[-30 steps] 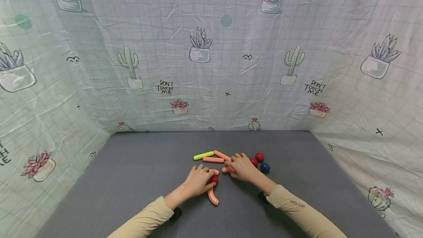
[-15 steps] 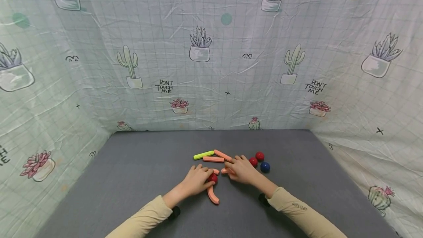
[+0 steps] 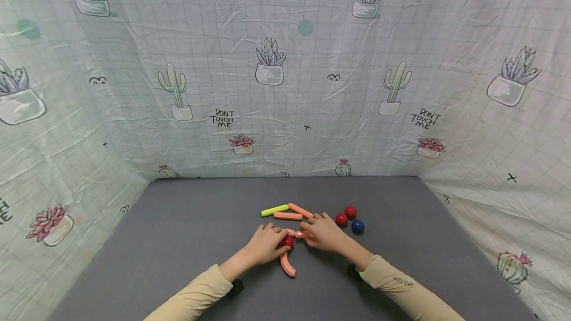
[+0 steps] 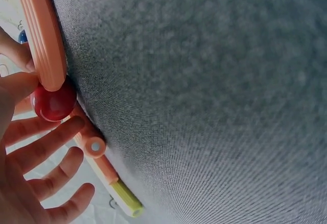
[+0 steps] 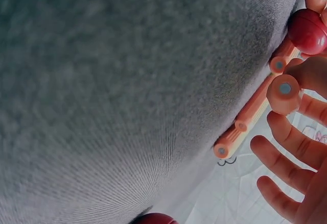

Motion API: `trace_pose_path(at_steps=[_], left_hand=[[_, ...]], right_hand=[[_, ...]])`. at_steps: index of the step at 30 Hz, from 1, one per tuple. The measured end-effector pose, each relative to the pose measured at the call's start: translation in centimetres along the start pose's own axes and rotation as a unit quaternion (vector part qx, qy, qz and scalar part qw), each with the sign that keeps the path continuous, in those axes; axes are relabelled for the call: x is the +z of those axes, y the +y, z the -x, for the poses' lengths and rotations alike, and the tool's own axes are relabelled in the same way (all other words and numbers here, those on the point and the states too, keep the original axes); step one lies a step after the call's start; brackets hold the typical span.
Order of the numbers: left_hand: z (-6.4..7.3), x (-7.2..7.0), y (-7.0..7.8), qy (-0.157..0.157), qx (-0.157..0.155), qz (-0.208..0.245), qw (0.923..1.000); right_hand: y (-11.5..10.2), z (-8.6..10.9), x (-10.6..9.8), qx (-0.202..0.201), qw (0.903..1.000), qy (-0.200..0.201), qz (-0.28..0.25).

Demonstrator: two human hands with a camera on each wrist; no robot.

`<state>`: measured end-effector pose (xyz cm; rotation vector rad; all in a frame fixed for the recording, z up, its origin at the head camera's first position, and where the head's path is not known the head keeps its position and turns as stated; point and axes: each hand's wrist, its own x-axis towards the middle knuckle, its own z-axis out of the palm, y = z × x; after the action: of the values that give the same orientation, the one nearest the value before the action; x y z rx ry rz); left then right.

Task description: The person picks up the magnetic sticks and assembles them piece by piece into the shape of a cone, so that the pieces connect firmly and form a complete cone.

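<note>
Between thumb and forefinger my left hand holds a red magnetic ball, seen close up as a red ball in the left wrist view. A curved salmon rod meets the ball on the near side. Another short salmon rod sits at its far side, partly covered by fingers. My right hand pinches a salmon magnetic rod, with a silvery magnet in its end. In the head view that rod's tip lies very close to the rod at the ball; whether they touch I cannot tell.
Behind the hands lie a yellow-green rod and two salmon rods, one flat and one slanted. Right of the right hand are two red balls and a blue ball. A printed cloth encloses the grey table.
My right hand has shifted left and a little nearer, bringing its rod toward the one at the ball. The left hand stays almost still.
</note>
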<state>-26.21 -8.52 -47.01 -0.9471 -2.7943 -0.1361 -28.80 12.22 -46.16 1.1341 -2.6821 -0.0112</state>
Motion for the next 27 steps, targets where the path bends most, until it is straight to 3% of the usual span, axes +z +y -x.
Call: trace_pose_path(at_steps=[5,18,27], left_hand=[[0.04,0.07,0.00,-0.004,0.003,0.015,0.9999],[0.13,0.15,0.18,0.007,0.007,-0.005,0.9999],[0.13,0.01,0.23,0.007,0.010,-0.019,0.9997]], right_hand=[[-0.22,0.03,0.07,-0.004,1.0000,0.002,0.003],[-0.58,-0.15,0.21,-0.004,1.0000,0.000,-0.002],[-0.63,-0.26,0.26,-0.032,0.9981,0.027,0.046]])
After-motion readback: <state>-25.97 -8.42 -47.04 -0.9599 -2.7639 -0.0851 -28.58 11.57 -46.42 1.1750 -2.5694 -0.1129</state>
